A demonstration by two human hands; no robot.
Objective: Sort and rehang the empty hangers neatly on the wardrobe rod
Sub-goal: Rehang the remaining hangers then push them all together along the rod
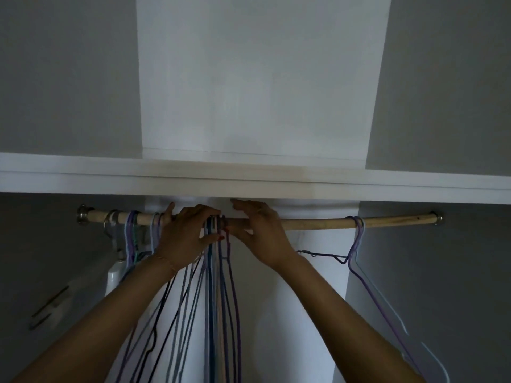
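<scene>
1. The wardrobe shelf (255,183) spans the whole view above the rod, its white front edge just over both hands.
2. The wardrobe rod (318,223), wooden, runs 9 to 3 o'clock between metal end brackets. Its long axis is the line any hanger slide must follow.
3. The middle bunch of hangers (218,272) hooks onto the rod at centre and hangs toward 6 o'clock, wires crowded and splayed. It lies directly between the two hands, equally near to each.
4. The right-end hangers (359,239), purple and pale blue, hang well apart at 3 o'clock from the right hand; one sits skewed, a wire jutting sideways.
5. The left-end hangers (131,233) cluster near the 9 o'clock bracket, just beside the left wrist.
6. The left hand (188,230) rests over the rod, fingers curled around the hooks at the bunch's left side.
7. The right hand (260,230) lies on the rod touching the bunch's right side, fingers extended, thumb beneath; whether it pinches a hook I cannot tell.
8. Judgement: evening out the bunch comes next; tangled wires below could snag.
</scene>
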